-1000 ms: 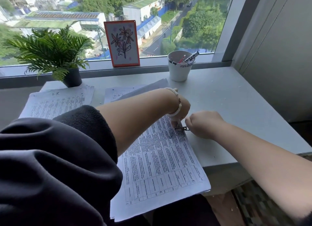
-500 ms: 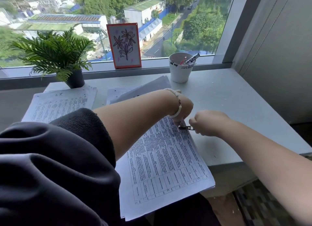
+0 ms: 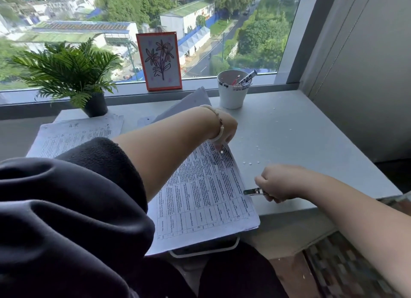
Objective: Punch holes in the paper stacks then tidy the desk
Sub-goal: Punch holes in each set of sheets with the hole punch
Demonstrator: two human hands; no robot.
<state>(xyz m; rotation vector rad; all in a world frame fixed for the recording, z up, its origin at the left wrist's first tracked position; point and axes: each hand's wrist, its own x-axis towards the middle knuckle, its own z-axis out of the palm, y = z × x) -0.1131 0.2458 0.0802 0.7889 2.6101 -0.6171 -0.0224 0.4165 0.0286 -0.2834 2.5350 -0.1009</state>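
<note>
The right hand [image 3: 281,183] is grasping the hole punch [image 3: 254,191] at the paper stack's [image 3: 206,195] right edge; the left hand's [image 3: 224,131] fingers are pressing its far corner; print unreadable.

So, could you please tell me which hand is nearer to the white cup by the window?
Left. The left hand rests on the paper stack just below the white cup; the right hand is farther toward the desk's near edge.

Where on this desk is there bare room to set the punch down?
Free: the desk right of the white cup, toward the grey wall, bare but for scattered paper dots. Crowded: the left and middle, under the paper stacks, the left hand and the potted plant.
</note>
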